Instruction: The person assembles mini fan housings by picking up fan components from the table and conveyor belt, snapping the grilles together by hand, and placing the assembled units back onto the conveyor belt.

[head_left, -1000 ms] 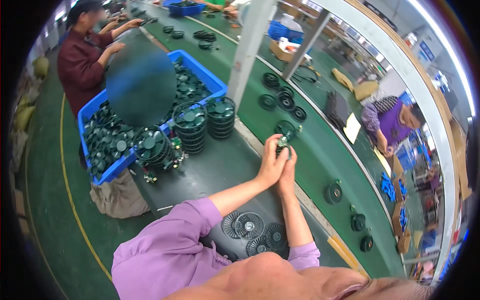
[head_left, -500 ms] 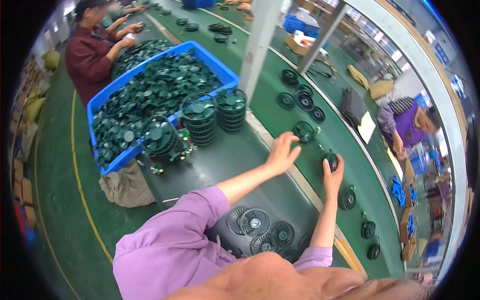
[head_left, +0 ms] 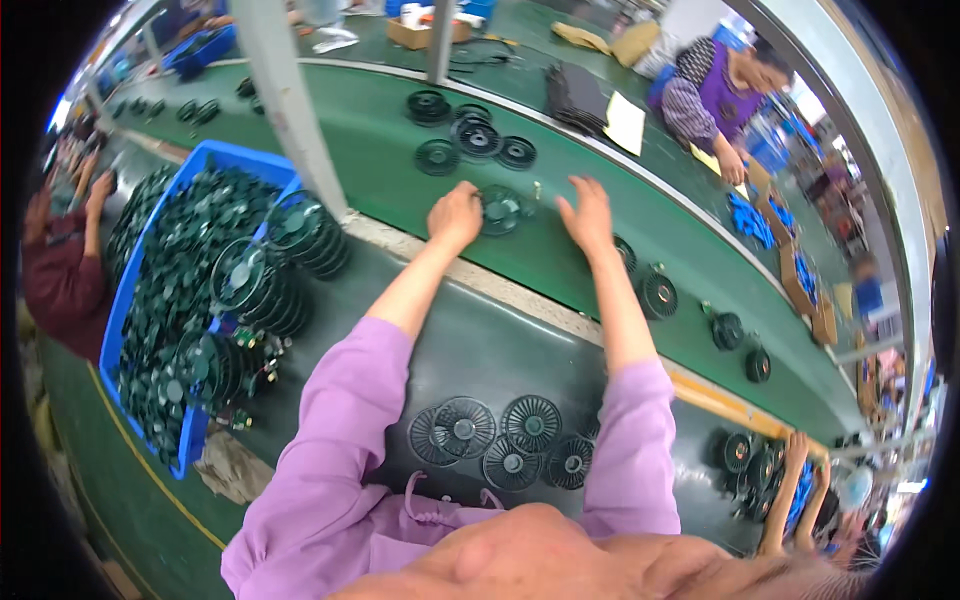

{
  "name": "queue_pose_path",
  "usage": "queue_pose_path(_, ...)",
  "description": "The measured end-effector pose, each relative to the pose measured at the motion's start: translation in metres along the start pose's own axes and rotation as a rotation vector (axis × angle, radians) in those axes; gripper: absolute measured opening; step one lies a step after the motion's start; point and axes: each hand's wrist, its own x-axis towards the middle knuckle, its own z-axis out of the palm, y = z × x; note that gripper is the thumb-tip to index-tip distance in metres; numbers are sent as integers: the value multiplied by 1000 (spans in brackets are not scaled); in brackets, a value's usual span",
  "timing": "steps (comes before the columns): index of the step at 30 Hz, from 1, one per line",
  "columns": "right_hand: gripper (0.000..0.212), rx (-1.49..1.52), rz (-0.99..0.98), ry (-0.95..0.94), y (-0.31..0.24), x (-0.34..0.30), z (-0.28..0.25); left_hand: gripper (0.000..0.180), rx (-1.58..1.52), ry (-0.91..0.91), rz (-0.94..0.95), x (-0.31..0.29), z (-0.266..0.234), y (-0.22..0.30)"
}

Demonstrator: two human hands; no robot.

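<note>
On the green conveyor belt, my left hand (head_left: 457, 214) is closed at the left rim of a dark green round fan housing (head_left: 502, 210). My right hand (head_left: 590, 214) is to the right of that housing, its thumb and fingers apart and nothing in it. Between the hands, a small pale connector (head_left: 537, 189) stands up beside the housing. A dark round part (head_left: 625, 254) lies by my right wrist, partly hidden by it. On the bench nearer to me are several flat round fan grilles (head_left: 532, 423), some overlapping.
Black rings (head_left: 476, 137) lie farther across the belt, and more round parts (head_left: 658, 294) lie to the right. At left, a blue crate (head_left: 189, 440) of green discs stands by stacked round housings (head_left: 262, 290). A white post (head_left: 287, 110) rises behind. Other people work around.
The view has turned. My left hand, open before, has closed on the fan housing. My right hand has let go of a dark round part and moved closer to the housing.
</note>
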Motion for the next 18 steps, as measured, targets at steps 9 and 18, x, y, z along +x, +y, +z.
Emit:
queue_pose_path(9,60,-118,106,-227,-24,49,79,34,-1091,-88,-362,-45,-28,-25)
queue_pose_path(18,29,154,36,-209,-33,3,16,49,-1883,-286,-541,-66,-63,-21)
